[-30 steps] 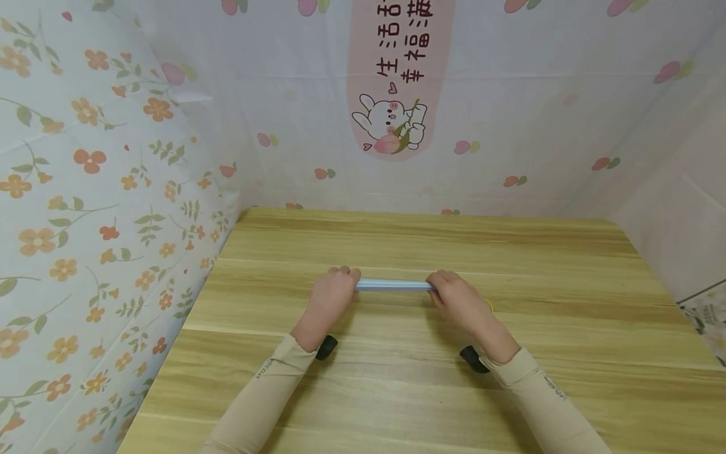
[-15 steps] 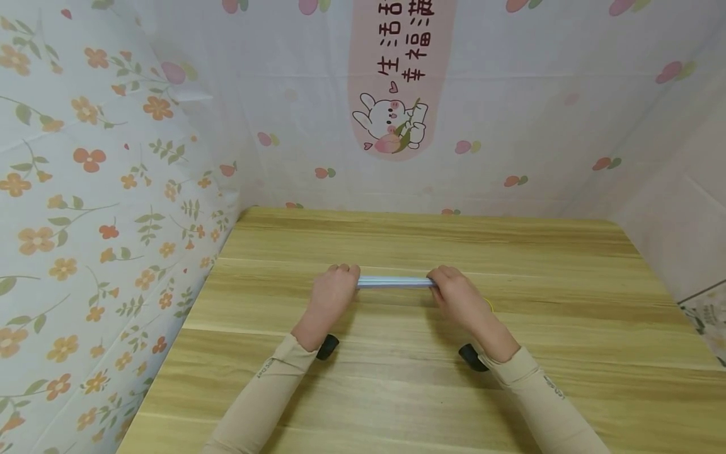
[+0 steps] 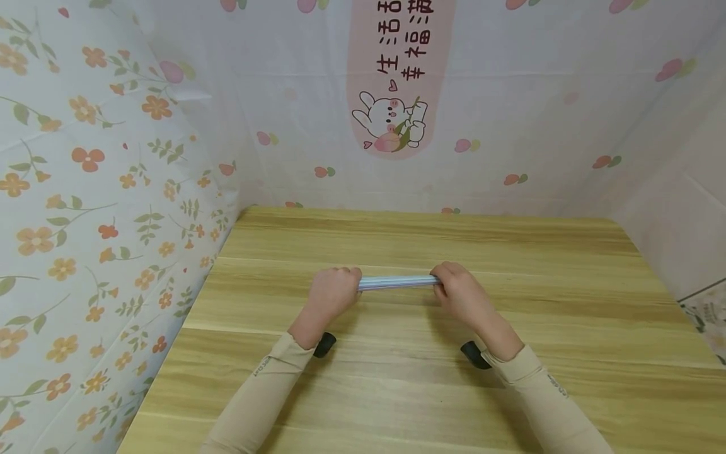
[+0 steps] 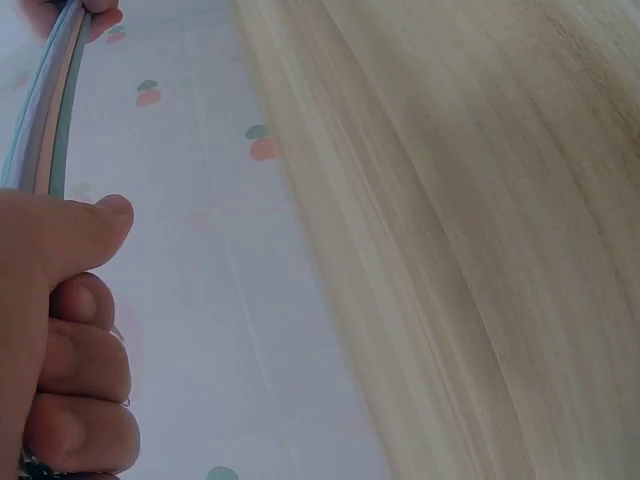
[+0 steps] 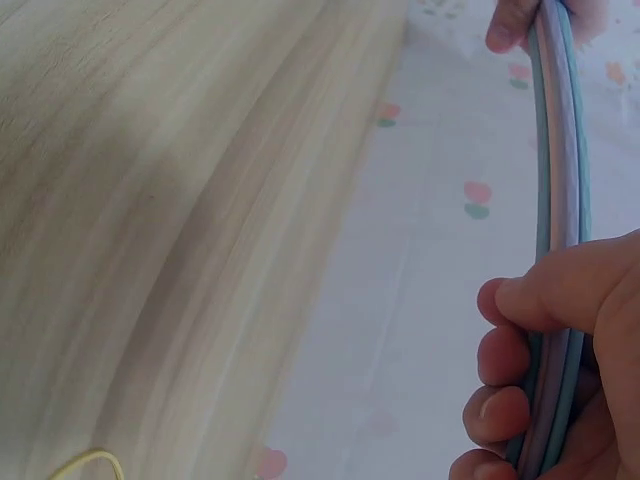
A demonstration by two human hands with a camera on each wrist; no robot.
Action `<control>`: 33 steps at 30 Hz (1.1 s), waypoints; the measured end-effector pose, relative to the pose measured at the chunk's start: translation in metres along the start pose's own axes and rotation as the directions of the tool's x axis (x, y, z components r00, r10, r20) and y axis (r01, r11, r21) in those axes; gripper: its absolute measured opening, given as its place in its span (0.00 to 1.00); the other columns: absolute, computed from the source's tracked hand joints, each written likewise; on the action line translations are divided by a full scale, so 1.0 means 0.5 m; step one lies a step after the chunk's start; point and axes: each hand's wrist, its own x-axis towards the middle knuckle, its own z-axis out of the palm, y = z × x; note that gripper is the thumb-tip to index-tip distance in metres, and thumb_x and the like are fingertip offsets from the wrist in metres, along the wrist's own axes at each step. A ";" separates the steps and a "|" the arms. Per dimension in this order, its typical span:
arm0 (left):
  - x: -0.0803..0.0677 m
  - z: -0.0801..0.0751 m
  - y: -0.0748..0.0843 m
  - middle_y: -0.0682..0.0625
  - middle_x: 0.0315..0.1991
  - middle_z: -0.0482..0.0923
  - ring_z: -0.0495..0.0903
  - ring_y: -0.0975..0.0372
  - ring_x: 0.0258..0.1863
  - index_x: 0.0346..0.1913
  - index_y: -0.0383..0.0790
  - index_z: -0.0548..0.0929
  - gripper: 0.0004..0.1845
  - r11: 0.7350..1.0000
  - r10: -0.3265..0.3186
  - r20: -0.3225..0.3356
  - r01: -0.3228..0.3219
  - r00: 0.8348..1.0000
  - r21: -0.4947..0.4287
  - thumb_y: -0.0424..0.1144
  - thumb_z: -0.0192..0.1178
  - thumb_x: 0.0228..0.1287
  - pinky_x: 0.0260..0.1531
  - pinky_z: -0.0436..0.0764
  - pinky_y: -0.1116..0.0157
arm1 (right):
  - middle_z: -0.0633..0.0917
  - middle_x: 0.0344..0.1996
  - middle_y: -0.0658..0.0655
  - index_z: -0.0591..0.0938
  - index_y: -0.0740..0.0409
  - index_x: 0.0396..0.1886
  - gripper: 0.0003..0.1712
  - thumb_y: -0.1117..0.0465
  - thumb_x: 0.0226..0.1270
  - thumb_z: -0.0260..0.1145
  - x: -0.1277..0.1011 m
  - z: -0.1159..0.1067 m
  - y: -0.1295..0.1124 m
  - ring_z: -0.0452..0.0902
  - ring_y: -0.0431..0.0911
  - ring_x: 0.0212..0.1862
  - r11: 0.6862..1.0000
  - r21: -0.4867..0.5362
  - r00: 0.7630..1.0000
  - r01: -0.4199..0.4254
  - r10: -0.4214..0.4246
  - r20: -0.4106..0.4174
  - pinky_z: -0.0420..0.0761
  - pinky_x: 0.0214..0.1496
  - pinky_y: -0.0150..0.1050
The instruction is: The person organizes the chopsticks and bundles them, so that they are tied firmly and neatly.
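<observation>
Your left hand (image 3: 331, 294) and right hand (image 3: 462, 295) each close a grip around one end of a bundle of pastel straws (image 3: 397, 282). The bundle runs from 9 to 3 o'clock, just above the middle of the wooden desk (image 3: 510, 391). A yellow rubber band (image 5: 85, 464) lies on the desk by your right hand.

Both arms wear close-fitting beige sleeves that end at the wrists, leaving the left hand (image 3: 331, 293) and the right hand (image 3: 462, 295) bare. Small dark lettering runs along each sleeve: on the left sleeve (image 3: 258, 394) at about 7 o'clock from its hand, on the right sleeve (image 3: 539, 400) at about 5 o'clock. A black rounded camera mount (image 3: 326, 345) sits under the left wrist, another black mount (image 3: 472, 354) under the right.
</observation>
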 end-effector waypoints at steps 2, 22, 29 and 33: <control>0.000 -0.002 0.000 0.54 0.13 0.73 0.64 0.68 0.10 0.19 0.43 0.74 0.13 1.000 0.005 -0.014 -0.004 1.000 0.007 0.42 0.68 0.52 0.08 0.68 0.67 | 0.80 0.27 0.58 0.80 0.68 0.33 0.06 0.75 0.55 0.65 0.000 -0.003 0.000 0.70 0.45 0.29 1.000 -0.015 1.000 0.012 -0.012 -0.010 0.74 0.30 0.38; 0.013 -0.022 -0.012 0.54 0.10 0.68 0.53 0.68 0.11 0.17 0.43 0.72 0.15 0.999 0.051 -0.122 -0.050 0.991 0.015 0.39 0.67 0.53 0.07 0.57 0.71 | 0.82 0.32 0.59 0.80 0.67 0.37 0.09 0.72 0.55 0.68 0.005 -0.028 -0.003 0.77 0.48 0.32 0.999 0.009 0.999 -0.032 0.033 -0.031 0.78 0.32 0.41; 0.017 -0.033 -0.018 0.55 0.10 0.67 0.51 0.67 0.12 0.17 0.44 0.71 0.16 0.999 0.035 -0.127 -0.029 0.991 0.043 0.40 0.67 0.53 0.08 0.52 0.71 | 0.81 0.38 0.62 0.77 0.68 0.52 0.26 0.71 0.52 0.72 -0.027 -0.057 0.037 0.76 0.55 0.41 0.990 0.031 0.986 -0.139 0.141 -0.086 0.76 0.40 0.49; 0.018 -0.039 -0.022 0.55 0.09 0.65 0.50 0.67 0.12 0.16 0.44 0.70 0.17 0.998 0.038 -0.137 -0.031 0.990 0.051 0.39 0.67 0.54 0.09 0.51 0.71 | 0.81 0.37 0.63 0.79 0.69 0.46 0.20 0.72 0.52 0.71 -0.056 -0.060 0.061 0.75 0.57 0.41 0.984 0.027 0.983 -0.174 0.176 -0.056 0.75 0.41 0.50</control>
